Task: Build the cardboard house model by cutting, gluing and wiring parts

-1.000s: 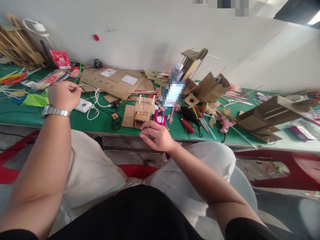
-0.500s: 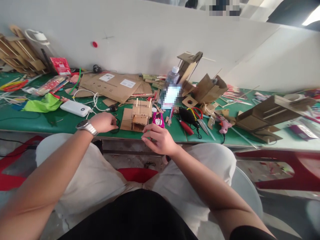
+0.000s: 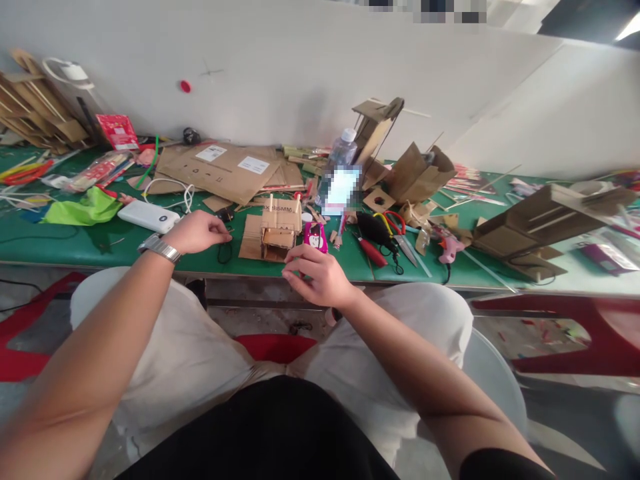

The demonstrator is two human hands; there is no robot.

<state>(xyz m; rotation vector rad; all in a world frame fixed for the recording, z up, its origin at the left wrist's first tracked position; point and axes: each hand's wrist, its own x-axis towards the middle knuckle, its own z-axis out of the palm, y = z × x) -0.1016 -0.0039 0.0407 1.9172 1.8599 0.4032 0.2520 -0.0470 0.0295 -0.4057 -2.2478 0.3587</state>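
Observation:
My left hand [image 3: 196, 232], with a metal watch at the wrist, hovers over the front of the green table, its fingertips pinched together. A thin black cord loop [image 3: 225, 253] hangs just beneath those fingertips. In front of the table edge, my right hand [image 3: 319, 275] has curled fingers, thumb and forefinger close together; anything between them is too small to make out. Just beyond it stands a small cardboard box model [image 3: 280, 237] with two stick ends, on a flat cardboard piece [image 3: 251, 238]. A magenta case [image 3: 315, 235] lies partly behind the right hand.
A white power bank [image 3: 149, 217] with a cable lies left. Large cardboard sheets [image 3: 215, 170] cover the back. A bottle [image 3: 343, 148] stands behind a lit phone [image 3: 342, 191]. Rightward are a red-handled tool [image 3: 373, 252], scissors [image 3: 406, 249], a pink glue gun [image 3: 450, 247] and a cardboard structure [image 3: 535, 220].
My left hand has moved left and slightly up, and the black loop has shifted left with it. The right hand stays almost in place. The view has tilted slightly.

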